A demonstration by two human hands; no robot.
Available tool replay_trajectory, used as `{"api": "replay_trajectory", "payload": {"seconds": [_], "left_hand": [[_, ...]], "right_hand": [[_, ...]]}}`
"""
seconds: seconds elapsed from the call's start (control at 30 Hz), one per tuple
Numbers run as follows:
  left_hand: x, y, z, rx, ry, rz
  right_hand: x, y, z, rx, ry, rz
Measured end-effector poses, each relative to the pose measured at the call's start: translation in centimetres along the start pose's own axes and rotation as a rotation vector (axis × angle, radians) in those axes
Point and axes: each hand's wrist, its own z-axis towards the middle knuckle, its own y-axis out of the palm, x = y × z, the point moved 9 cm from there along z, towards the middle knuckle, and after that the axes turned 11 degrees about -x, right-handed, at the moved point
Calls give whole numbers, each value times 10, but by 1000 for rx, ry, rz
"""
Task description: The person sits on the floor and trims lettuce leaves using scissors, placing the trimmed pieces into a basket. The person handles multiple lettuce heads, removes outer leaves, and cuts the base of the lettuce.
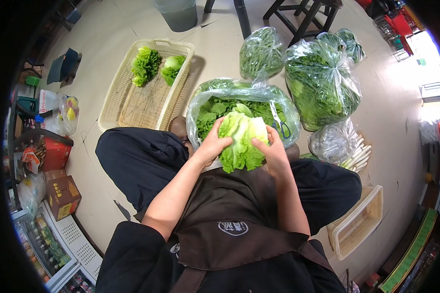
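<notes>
Between my two hands is a head of leafy lettuce, pale at one end and bright green at the ruffled leaves. My left hand grips its left side, thumb across the leaves. On the right side, my right hand holds it near the pale end. Just beyond, an opened clear plastic bag lies full of green leafy vegetables. Scissors with dark blue handles rest on the bag's contents at the right, blades pointing away from me.
A cream plastic basket with two lettuce heads stands at the far left. Bagged greens, bagged green beans and white-stemmed scallions lie to the right. Another basket sits behind my right knee. Dark stools and a grey bucket stand ahead.
</notes>
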Motion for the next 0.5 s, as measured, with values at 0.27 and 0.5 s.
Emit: {"api": "replay_trajectory", "payload": {"seconds": [0.27,0.5], "left_hand": [[26,-18,-3,86,36,15],[5,11,4,-20,76,144]], "right_hand": [[-20,-3,-4,-128,26,510],[-12,30,-3,-12,16,145]]}}
